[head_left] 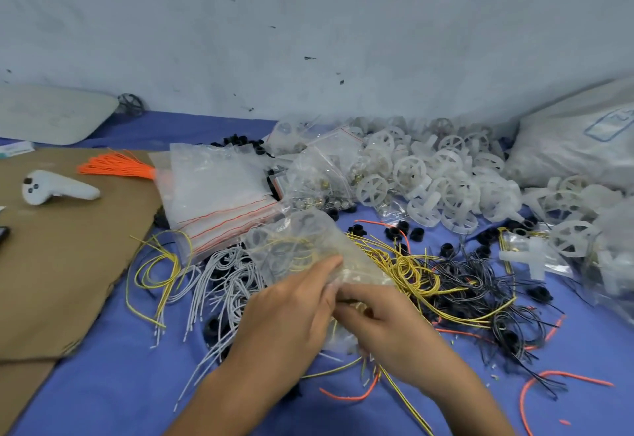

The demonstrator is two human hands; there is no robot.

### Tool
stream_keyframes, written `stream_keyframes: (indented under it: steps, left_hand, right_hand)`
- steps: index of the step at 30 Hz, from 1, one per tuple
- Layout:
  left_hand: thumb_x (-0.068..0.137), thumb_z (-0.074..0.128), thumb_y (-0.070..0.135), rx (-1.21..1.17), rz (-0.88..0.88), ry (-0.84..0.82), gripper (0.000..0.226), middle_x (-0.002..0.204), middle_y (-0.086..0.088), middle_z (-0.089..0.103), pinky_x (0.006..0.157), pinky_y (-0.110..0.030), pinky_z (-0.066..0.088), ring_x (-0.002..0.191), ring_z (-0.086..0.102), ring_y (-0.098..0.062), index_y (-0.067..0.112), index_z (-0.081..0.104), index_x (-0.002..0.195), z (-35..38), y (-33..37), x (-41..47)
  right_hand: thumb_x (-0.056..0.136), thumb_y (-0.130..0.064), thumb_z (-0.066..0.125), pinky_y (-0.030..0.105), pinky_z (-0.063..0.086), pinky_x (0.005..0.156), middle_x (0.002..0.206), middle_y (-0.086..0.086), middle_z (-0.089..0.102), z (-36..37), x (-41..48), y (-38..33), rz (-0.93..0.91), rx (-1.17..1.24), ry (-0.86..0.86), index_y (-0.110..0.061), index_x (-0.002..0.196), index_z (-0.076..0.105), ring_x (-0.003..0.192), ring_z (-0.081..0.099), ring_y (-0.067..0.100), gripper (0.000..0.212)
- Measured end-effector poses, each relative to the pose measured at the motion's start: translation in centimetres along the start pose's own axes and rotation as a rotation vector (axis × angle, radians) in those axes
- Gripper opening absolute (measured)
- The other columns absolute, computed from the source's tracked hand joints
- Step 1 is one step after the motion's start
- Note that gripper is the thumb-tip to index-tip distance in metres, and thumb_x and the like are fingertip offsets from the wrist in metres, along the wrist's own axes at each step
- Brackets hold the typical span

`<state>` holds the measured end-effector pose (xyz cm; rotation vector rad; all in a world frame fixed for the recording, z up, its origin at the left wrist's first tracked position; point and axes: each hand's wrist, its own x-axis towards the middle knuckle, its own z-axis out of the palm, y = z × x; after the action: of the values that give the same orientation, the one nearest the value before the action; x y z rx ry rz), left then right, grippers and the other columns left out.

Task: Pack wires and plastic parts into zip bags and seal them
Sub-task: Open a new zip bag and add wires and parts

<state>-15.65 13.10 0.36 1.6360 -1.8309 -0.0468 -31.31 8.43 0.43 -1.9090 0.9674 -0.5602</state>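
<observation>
A worktop under a blue cloth (113,387), with wires and plastic parts spread on it.
A brown cardboard sheet (68,264) covers the left edge, and a stack of empty zip bags (219,192) lies half on it, half on the cloth. In the middle lie white wires (219,284), with yellow wires (157,264) to their left. Toward the right edge are a yellow wire coil (411,271), tangled black wires (480,295) and black plastic rings (398,230). A heap of white plastic wheels (429,175) lies along the far edge, and a big white sack (576,147) is in the far right corner. Loose orange wires (549,380) lie near the front right.
</observation>
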Motion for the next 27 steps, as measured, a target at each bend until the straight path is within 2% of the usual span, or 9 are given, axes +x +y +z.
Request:
stream_keyframes:
  steps: [2,4,7,9,13,17,19,22,27]
  left_hand:
    - [0.096,0.042,0.045,-0.031,-0.008,0.008,0.037,0.096,0.011,0.072,0.065,-0.031,0.049,0.084,0.065,-0.015,0.039,0.053,0.131,0.2,-0.4,0.1]
    - [0.098,0.042,0.047,-0.053,-0.008,0.012,0.035,0.086,0.012,0.069,0.060,-0.029,0.045,0.076,0.064,-0.013,0.040,0.052,0.131,0.2,-0.5,0.3]
    - [0.097,0.042,0.047,-0.052,-0.006,0.008,0.035,0.075,0.014,0.064,0.055,-0.027,0.038,0.064,0.060,-0.010,0.041,0.054,0.129,0.1,-0.2,0.4]
    - [0.099,0.044,0.045,-0.050,-0.011,0.006,0.031,0.070,0.019,0.056,0.053,-0.024,0.037,0.057,0.053,-0.004,0.040,0.057,0.127,-0.1,0.1,0.4]
    - [0.094,0.050,0.042,-0.079,-0.023,-0.006,0.033,0.058,0.028,0.039,0.049,-0.021,0.041,0.050,0.044,0.005,0.040,0.060,0.126,-0.4,0.6,0.5]
    - [0.091,0.044,0.051,-0.068,-0.068,-0.035,0.037,0.056,0.028,0.040,0.044,-0.023,0.047,0.048,0.047,0.001,0.044,0.062,0.123,-1.0,1.0,0.7]
    - [0.088,0.042,0.051,-0.059,-0.097,-0.049,0.039,0.053,0.026,0.036,0.043,-0.016,0.042,0.045,0.040,0.004,0.044,0.064,0.120,-1.2,1.3,0.9]
    - [0.088,0.042,0.052,-0.040,-0.129,-0.084,0.037,0.047,0.023,0.038,0.042,-0.001,0.030,0.039,0.038,0.009,0.047,0.063,0.118,-1.4,1.9,1.1]
    - [0.087,0.044,0.052,-0.044,-0.146,-0.081,0.038,0.046,0.019,0.044,0.044,-0.006,0.038,0.038,0.043,0.004,0.048,0.057,0.122,-1.2,2.3,1.4]
  right_hand:
    - [0.091,-0.021,0.059,0.016,0.043,0.048,0.080,0.002,0.071,-2.4,-0.9,0.2,0.023,0.094,-0.018,-0.026,0.094,0.073,0.051,0.050,0.003,0.016]
    - [0.092,-0.021,0.061,0.015,0.042,0.047,0.081,0.003,0.073,-5.4,-1.2,0.9,0.061,0.128,0.060,-0.027,0.095,0.074,0.052,0.054,0.000,0.015]
    - [0.093,-0.023,0.062,0.027,0.051,0.060,0.086,-0.006,0.073,-9.7,0.6,3.1,0.127,-0.106,0.275,-0.033,0.094,0.071,0.064,0.063,0.007,0.013]
    - [0.094,-0.030,0.061,0.030,0.048,0.069,0.098,-0.010,0.069,-12.4,3.0,5.5,0.168,-0.312,0.375,-0.032,0.105,0.067,0.075,0.062,0.007,0.013]
    - [0.093,-0.032,0.061,0.035,0.048,0.085,0.126,0.005,0.057,-17.0,8.9,10.6,0.306,-0.569,0.422,-0.018,0.131,0.055,0.104,0.060,0.022,0.041]
    - [0.093,-0.033,0.062,0.036,0.044,0.086,0.141,0.018,0.039,-19.1,13.7,14.1,0.361,-0.711,0.405,-0.020,0.145,0.038,0.105,0.057,0.032,0.059]
    - [0.094,-0.033,0.060,0.037,0.046,0.082,0.139,0.022,0.039,-19.5,15.7,15.0,0.362,-0.740,0.328,-0.023,0.149,0.030,0.100,0.058,0.035,0.064]
    - [0.095,-0.027,0.057,0.034,0.042,0.064,0.122,0.020,0.050,-19.8,17.8,15.6,0.329,-0.791,0.323,-0.027,0.145,0.029,0.080,0.056,0.030,0.057]
    - [0.092,-0.003,0.043,0.036,0.043,0.063,0.097,0.015,0.048,-19.7,19.3,16.0,0.292,-0.953,0.263,-0.021,0.132,0.042,0.069,0.048,0.030,0.044]
